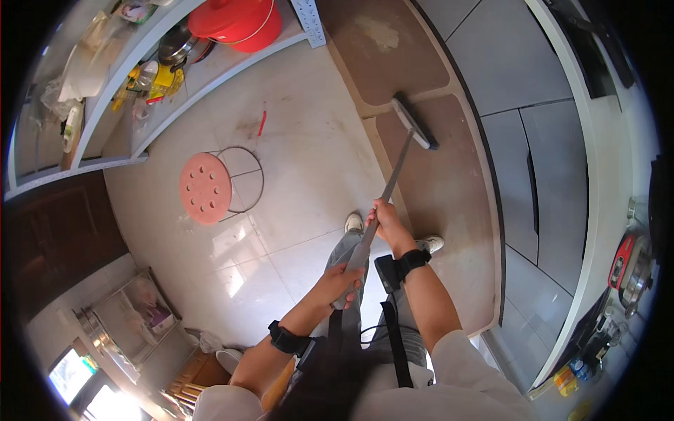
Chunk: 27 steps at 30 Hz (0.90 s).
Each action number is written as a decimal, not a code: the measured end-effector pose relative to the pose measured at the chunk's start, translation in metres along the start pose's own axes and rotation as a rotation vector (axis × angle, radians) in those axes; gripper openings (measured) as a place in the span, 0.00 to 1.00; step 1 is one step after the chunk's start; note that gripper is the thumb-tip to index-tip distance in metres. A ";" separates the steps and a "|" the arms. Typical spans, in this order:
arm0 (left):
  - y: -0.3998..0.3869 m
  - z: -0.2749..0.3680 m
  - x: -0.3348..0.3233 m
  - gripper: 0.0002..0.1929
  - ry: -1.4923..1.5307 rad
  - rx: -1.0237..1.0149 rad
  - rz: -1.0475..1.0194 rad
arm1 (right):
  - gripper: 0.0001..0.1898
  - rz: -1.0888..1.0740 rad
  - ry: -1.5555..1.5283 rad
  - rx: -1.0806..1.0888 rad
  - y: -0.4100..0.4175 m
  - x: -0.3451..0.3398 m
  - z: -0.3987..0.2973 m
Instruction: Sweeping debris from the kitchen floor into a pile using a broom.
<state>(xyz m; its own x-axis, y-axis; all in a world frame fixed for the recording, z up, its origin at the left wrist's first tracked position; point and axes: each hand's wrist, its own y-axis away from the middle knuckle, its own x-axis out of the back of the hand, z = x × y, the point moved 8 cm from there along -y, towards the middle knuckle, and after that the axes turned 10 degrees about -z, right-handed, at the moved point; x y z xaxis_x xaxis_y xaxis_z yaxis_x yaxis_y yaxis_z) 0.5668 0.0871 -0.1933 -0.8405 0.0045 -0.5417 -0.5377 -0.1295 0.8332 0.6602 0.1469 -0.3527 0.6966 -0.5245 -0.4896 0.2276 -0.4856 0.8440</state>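
A long grey broom handle (395,176) runs from near my waist away to the upper right. My left hand (339,284) is wrapped around its near end. Further along, my right hand (385,221) grips the same handle. At the far end the broom head (412,125), pale on top with dark bristles, rests on the brown floor mat (447,200). Both of my wrists wear black straps, and the right one carries a small black box (388,273). One shoe stands on the pale tiles, the other on the mat.
A stool with a round pink seat (205,188) stands or lies left on the tiled floor (295,210). Near it is a red strip (262,123). A metal shelf (221,71) holds a red bucket (253,26) and bottles. Grey cabinets (553,179) line the right side.
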 end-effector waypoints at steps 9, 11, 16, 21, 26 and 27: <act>0.099 -0.051 0.032 0.12 0.009 0.115 0.361 | 0.06 -0.177 -0.040 -0.288 0.022 -0.083 0.137; 0.107 -0.047 0.033 0.14 -0.316 0.047 0.337 | 0.10 -0.227 -0.148 -0.271 0.041 -0.096 0.121; 0.084 -0.016 -0.050 0.15 -0.177 0.139 0.161 | 0.10 -0.109 -0.261 -0.122 0.069 -0.047 0.040; -0.030 0.005 -0.107 0.12 -0.475 0.162 -0.044 | 0.08 0.113 -0.319 0.055 0.060 0.076 -0.065; -0.124 0.026 -0.154 0.10 -0.469 0.141 -0.109 | 0.08 0.061 -0.376 0.175 0.029 0.167 -0.141; -0.133 0.027 -0.157 0.10 -0.520 0.152 -0.077 | 0.07 0.062 -0.404 0.179 0.023 0.178 -0.142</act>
<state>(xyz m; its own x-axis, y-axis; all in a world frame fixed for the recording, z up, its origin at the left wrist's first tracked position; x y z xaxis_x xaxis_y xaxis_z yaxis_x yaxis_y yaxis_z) 0.7683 0.1305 -0.2156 -0.6995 0.5034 -0.5073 -0.5701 0.0350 0.8208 0.8861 0.1420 -0.3889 0.3757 -0.7704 -0.5151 0.0470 -0.5393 0.8408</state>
